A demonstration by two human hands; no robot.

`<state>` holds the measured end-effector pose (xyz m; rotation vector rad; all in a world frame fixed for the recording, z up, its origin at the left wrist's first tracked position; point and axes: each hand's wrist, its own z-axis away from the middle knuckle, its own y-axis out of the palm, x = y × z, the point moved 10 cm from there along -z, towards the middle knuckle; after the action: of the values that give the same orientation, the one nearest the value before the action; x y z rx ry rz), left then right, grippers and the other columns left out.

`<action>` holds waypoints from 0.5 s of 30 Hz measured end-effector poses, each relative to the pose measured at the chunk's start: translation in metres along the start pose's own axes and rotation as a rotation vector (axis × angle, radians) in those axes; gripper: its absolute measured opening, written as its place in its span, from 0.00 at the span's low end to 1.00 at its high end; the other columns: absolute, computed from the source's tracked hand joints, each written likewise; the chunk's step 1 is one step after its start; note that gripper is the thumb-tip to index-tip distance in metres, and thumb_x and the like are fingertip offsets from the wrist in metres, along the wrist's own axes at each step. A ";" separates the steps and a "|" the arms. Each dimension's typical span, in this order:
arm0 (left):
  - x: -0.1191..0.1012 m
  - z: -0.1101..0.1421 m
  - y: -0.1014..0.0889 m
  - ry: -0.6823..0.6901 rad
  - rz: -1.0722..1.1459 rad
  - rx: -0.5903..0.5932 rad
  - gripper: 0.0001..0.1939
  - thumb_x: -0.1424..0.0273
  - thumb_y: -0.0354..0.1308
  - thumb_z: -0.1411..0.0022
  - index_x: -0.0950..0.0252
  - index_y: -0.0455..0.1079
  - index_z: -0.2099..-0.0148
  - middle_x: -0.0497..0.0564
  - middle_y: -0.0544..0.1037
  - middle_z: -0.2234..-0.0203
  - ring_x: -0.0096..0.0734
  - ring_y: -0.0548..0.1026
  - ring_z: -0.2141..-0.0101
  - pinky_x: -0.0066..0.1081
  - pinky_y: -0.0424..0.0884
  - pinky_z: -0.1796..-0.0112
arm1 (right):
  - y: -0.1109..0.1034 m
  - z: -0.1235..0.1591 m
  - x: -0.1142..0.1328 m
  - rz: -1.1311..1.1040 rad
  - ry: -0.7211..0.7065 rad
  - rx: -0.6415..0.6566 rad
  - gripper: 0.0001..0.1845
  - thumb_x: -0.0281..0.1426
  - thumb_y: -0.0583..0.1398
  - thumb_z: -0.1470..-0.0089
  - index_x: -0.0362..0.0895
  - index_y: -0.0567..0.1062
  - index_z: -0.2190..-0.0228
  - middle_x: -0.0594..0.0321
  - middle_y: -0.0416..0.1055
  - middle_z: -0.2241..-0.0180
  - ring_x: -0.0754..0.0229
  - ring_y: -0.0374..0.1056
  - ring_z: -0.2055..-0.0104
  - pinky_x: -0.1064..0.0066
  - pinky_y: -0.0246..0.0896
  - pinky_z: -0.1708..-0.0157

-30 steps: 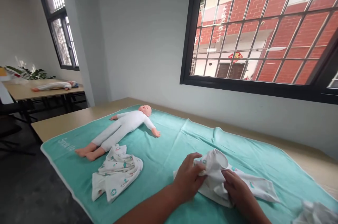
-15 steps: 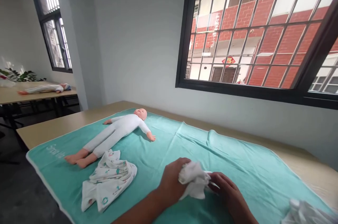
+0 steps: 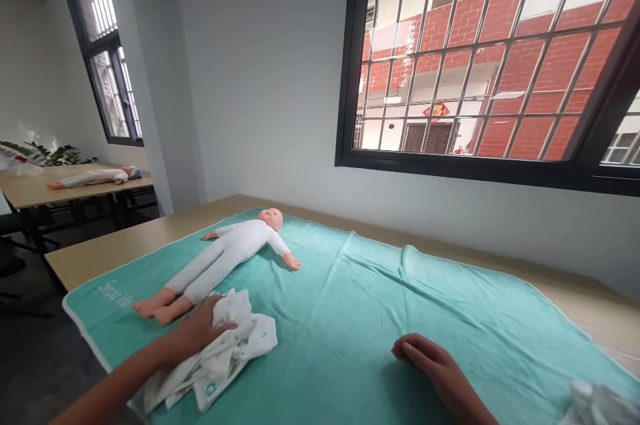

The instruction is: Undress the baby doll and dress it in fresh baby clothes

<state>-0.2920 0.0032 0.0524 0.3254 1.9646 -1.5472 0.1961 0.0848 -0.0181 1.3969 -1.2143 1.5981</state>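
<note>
My left hand (image 3: 200, 330) is closed on a crumpled white cloth (image 3: 236, 306), at the near left of the blanket. Under that bundle lies a white printed cloth (image 3: 225, 365) with small green figures, loosely folded and partly hidden by my hand. Hovering over the middle right of the green blanket (image 3: 340, 345), my right hand (image 3: 431, 365) has its fingers curled together, with nothing visible in them. A baby doll (image 3: 235, 245) in a white suit lies on its back beyond my left hand, its bare feet close to my fingers.
Another pale cloth heap (image 3: 603, 403) sits at the near right corner. The blanket covers most of a wooden table (image 3: 125, 238) against the wall. Above it is a barred window (image 3: 470, 65). A second table (image 3: 30, 188) at far left bears another doll (image 3: 97, 176).
My left hand has carried the white cloth from between both hands leftward onto the printed cloth. My right hand has let go of it and stays at the right. The view has shifted slightly.
</note>
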 end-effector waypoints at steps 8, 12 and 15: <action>0.027 -0.001 0.028 0.007 -0.017 -0.015 0.26 0.48 0.59 0.46 0.54 0.68 0.49 0.41 0.78 0.51 0.45 0.72 0.46 0.39 0.68 0.48 | 0.005 0.002 0.006 0.106 -0.056 0.002 0.21 0.49 0.58 0.46 0.45 0.79 0.69 0.59 0.77 0.67 0.52 0.71 0.61 0.63 0.62 0.56; 0.012 0.000 0.019 0.079 -0.028 0.001 0.23 0.50 0.58 0.45 0.52 0.69 0.49 0.38 0.78 0.52 0.43 0.75 0.49 0.36 0.69 0.50 | 0.006 0.004 0.013 0.122 -0.072 0.001 0.20 0.48 0.58 0.45 0.45 0.78 0.69 0.59 0.77 0.67 0.53 0.71 0.61 0.63 0.62 0.56; 0.003 -0.002 0.021 0.120 -0.095 0.057 0.21 0.51 0.56 0.44 0.49 0.70 0.50 0.34 0.80 0.57 0.40 0.77 0.54 0.34 0.71 0.56 | 0.007 0.006 0.015 0.149 -0.084 0.002 0.19 0.47 0.57 0.45 0.44 0.79 0.68 0.59 0.77 0.67 0.52 0.71 0.60 0.62 0.62 0.56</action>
<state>-0.2835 0.0108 0.0344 0.3605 2.0567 -1.6816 0.1885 0.0756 -0.0053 1.4159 -1.3953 1.6555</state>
